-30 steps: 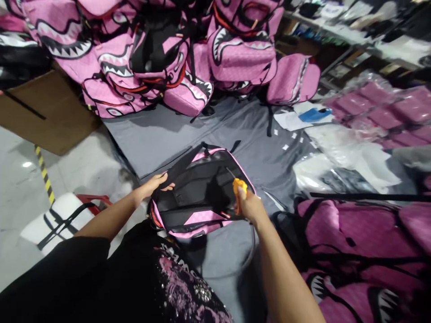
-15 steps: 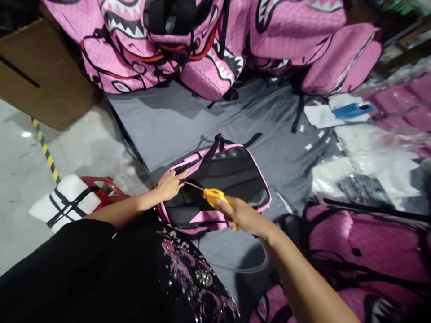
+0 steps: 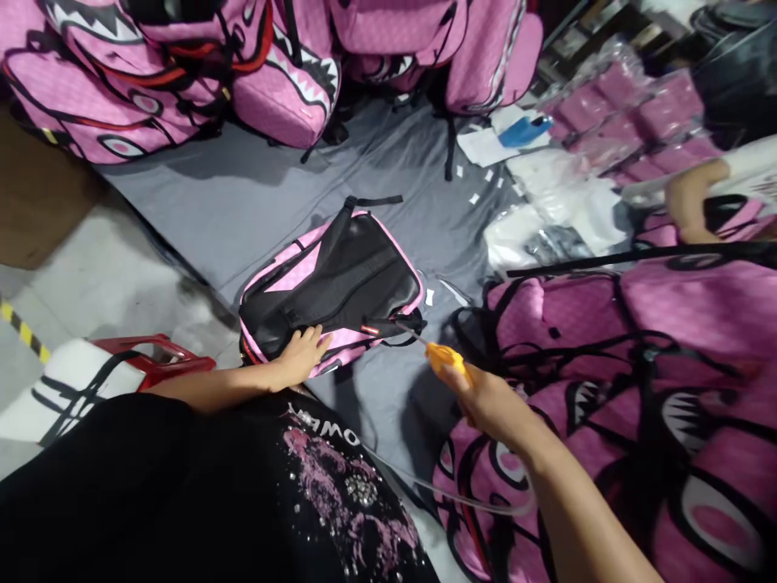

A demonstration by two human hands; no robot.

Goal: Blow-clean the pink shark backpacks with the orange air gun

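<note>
A pink and black backpack [image 3: 358,279] lies on the grey cloth, its black back panel and shoulder straps facing up. My left hand [image 3: 303,354] rests on its near edge, fingers stretched out over the pink side and lower strap. In my right hand [image 3: 477,389] is a yellow air blow gun [image 3: 446,360], gripped with the fingers wrapped round it. Its thin metal nozzle points at the strap end by the bag's lower right corner. A clear hose [image 3: 479,506] runs below my right forearm.
Pink shark-pattern backpacks [image 3: 285,81] line the far side; more bags [image 3: 558,324] are piled at right. Plastic bags [image 3: 564,202], paper labels and pink wrapped packs [image 3: 643,105] lie at upper right. Another person's hand [image 3: 692,198] shows there. A red stool [image 3: 161,356] stands at left.
My left hand has moved from the bag's upper left strap to its near edge. My right hand has brought the blow gun to the lower right corner. The view has shifted right.
</note>
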